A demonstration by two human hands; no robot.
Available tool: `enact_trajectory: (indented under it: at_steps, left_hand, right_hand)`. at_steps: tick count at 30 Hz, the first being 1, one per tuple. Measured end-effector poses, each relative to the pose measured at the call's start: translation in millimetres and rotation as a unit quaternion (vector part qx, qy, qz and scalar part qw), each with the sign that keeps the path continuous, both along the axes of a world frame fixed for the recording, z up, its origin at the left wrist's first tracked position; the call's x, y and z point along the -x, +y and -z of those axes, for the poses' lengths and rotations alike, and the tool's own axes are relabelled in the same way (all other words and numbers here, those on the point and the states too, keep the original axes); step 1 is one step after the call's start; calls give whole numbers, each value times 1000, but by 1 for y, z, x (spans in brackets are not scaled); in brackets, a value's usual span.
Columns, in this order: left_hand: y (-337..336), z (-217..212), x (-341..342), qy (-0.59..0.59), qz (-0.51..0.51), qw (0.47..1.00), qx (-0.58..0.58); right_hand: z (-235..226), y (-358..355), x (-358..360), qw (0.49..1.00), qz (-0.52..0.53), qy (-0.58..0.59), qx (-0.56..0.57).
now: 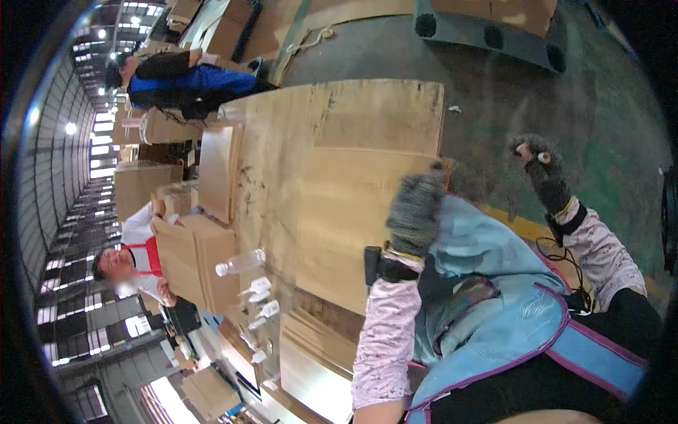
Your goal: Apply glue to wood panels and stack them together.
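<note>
- We see our left hand (415, 212) in a grey knit glove above the edge of the wooden desk (272, 134), over one side of a flat cardboard sheet (339, 219); blur keeps us from telling whether its fingers grip or touch anything.
- Our right hand (542, 166), in a dark glove with bare fingertips, is held out over the floor (487, 113), well apart from the desk; its fingers curl inward, and we see nothing between them.
- The cardboard sheet lies flat on the desk, in front of our light blue apron (494, 311).
- Across the desk we have a stack of cardboard panels (219, 169), a clear plastic bottle (241, 263) and several small white bottles (265, 311) in a row.
- Facing us, a co-worker in a red apron (145, 258) has both hands on upright cardboard pieces (191, 261).
- Another person in blue and black (191, 85) stands beyond the desk.
</note>
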State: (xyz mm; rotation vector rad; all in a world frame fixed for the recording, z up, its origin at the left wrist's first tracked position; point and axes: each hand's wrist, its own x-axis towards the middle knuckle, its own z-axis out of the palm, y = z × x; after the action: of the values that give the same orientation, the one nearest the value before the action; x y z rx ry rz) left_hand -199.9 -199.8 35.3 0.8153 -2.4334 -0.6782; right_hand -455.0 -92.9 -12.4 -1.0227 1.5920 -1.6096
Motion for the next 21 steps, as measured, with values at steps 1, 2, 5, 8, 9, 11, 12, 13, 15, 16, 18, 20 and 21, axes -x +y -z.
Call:
enact_trajectory:
  at_steps: [1, 2, 5, 8, 9, 11, 12, 13, 15, 16, 18, 20, 21]
  left_hand:
    - [-3, -5, -6, 21, -38, 999, -1]
    - [-6, -5, -9, 43, -76, 996, -4]
    - [-21, -16, -6, -29, -69, 997, 5]
    - [-31, -10, -16, -117, -46, 991, 37]
    - [-30, -2, -20, -78, -24, 992, 93]
    - [-14, 2, -29, -61, -15, 987, 145]
    - [-7, 3, -35, -60, -20, 988, 143]
    - [-3, 3, -45, -71, 5, 993, 98]
    - [13, -3, -69, -82, 39, 991, 101]
    - [25, 2, -83, -82, 34, 991, 99]
    - [53, 12, -120, -73, 25, 993, 91]
    - [92, 4, -156, -99, -11, 994, 35]
    - [113, -2, -167, -114, -35, 993, -22]
  right_hand:
    - [-1, 1, 5, 1000, 0, -1, -12]
    - [-1, 5, 11, 1000, 0, 0, -25]
    - [-6, 9, -10, 999, -23, 11, -35]
    - [-18, 6, -42, 996, -83, 22, -17]
    - [-21, 8, -49, 992, -116, 40, -13]
    - [-1, 11, -56, 991, -133, 7, 22]
    - [7, 13, -55, 988, -139, -24, 57]
    - [10, 14, -53, 988, -145, -24, 56]
    - [11, 15, -54, 977, -167, -83, 104]
    - [17, 16, -48, 976, -173, -83, 101]
    - [27, 18, -36, 990, -124, 43, 56]
    - [5, 17, -42, 990, -123, 72, 11]
    - [-6, 20, -41, 987, -110, 111, -38]
